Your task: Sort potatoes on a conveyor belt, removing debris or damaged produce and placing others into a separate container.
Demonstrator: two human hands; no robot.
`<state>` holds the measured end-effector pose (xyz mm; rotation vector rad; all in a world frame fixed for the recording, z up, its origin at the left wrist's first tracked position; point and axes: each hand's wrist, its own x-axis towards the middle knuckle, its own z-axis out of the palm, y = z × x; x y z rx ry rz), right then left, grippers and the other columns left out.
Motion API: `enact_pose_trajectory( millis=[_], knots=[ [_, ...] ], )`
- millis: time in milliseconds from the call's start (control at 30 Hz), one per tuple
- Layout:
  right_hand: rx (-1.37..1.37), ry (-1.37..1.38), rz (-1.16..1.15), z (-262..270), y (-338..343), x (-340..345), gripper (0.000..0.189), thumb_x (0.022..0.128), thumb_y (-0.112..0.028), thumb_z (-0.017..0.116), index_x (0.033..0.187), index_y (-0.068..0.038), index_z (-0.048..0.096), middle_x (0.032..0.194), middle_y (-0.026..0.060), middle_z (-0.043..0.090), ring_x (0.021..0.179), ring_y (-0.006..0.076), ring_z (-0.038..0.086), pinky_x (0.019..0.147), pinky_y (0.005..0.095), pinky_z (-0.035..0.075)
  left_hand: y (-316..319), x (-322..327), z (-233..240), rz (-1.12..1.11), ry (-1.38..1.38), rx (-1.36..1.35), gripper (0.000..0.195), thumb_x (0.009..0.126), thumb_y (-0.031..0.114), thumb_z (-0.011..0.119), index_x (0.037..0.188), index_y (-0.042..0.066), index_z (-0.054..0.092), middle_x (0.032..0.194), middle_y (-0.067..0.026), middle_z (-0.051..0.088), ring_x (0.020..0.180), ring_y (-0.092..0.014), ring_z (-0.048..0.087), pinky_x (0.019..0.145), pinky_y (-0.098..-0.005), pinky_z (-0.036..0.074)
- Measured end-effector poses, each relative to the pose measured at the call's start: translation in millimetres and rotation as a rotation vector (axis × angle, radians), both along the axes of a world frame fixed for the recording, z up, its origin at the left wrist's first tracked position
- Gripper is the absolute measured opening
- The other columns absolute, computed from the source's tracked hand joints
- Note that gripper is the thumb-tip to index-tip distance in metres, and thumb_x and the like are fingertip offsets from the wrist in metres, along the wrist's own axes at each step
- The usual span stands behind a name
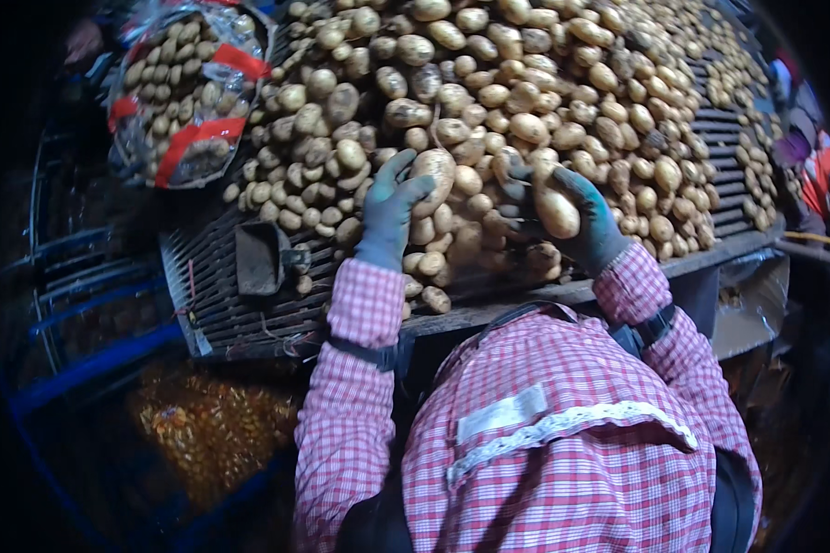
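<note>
A big heap of potatoes (525,128), some smeared with soil, lies on a slatted table (207,283) in front of me. My left hand (387,214), in a grey-green work glove, grips a large oval potato (434,176) between thumb and fingers. To its right, my right hand (591,214) wears a similar glove and has a long potato (556,207) in its grasp. The fingers of that hand are partly hidden behind the potato; a smaller potato (504,166) shows by its fingertips. Both hands are at the near side of the heap.
Left of the heap stands a round container of potatoes (173,76) with plastic and red tape. A small scoop (259,259) rests on the slats. Below left is a filled mesh sack (207,428) beside blue bars (97,359). A cardboard box (753,304) and another person (819,166) are at right.
</note>
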<state>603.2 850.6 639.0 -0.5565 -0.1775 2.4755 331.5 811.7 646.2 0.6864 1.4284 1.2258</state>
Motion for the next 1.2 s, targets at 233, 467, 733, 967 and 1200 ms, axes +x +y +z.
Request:
enact_pose_trajectory(
  millis=[233,467,733,967,1200],
  knots=[
    [-0.095,-0.001,-0.168,-2.1,-12.0,4.6,0.057,0.095,-0.048,0.055,0.135,-0.008,0.053,0.127,0.0133,0.062,0.114,0.0281,0.062,0.094,0.0501,0.052,-31.3,95.6,11.0,-0.448,0.312,0.010,0.065,0.103,0.030,0.050,0.153,0.000,0.022,0.142,-0.0272,0.047,0.131,-0.028,0.048,0.106,-0.0361,0.039],
    [0.098,0.301,-0.415,-54.5,-46.9,120.5,0.058,0.093,-0.049,0.055,0.142,-0.016,0.048,0.143,0.0026,0.052,0.135,0.0222,0.044,0.122,0.0477,0.015,1.6,170.0,31.4,-0.774,0.326,0.178,0.047,0.106,0.028,0.038,0.137,-0.005,0.049,0.138,-0.0159,0.053,0.125,-0.022,0.052,0.106,-0.0334,0.041],
    [0.466,0.023,-1.052,-100.6,-179.1,297.7,0.041,0.096,-0.034,0.056,0.122,-0.002,0.057,0.117,0.0109,0.060,0.104,0.0197,0.060,0.091,0.0406,0.051,12.7,250.3,7.7,-1.060,0.184,0.105,0.040,0.103,0.023,0.046,0.130,-0.004,0.058,0.126,-0.0133,0.062,0.117,-0.020,0.057,0.103,-0.0323,0.043],
    [-0.177,-0.821,-1.619,-80.8,-323.3,446.4,0.041,0.092,-0.037,0.064,0.124,-0.012,0.060,0.123,0.0052,0.060,0.116,0.0190,0.053,0.096,0.0405,0.046,17.8,263.9,-5.7,-1.100,0.175,0.047,0.037,0.101,0.019,0.050,0.127,-0.004,0.060,0.120,-0.0122,0.064,0.111,-0.018,0.059,0.100,-0.0304,0.045],
    [-0.367,-1.566,-1.439,-60.0,-266.4,496.9,0.037,0.095,-0.031,0.060,0.129,-0.015,0.058,0.123,0.0015,0.061,0.109,0.0141,0.058,0.090,0.0315,0.048,20.9,254.4,-21.5,-1.083,0.181,-0.002,0.032,0.097,0.012,0.056,0.125,-0.002,0.063,0.116,-0.0098,0.067,0.105,-0.014,0.061,0.091,-0.0243,0.048]
  ],
)
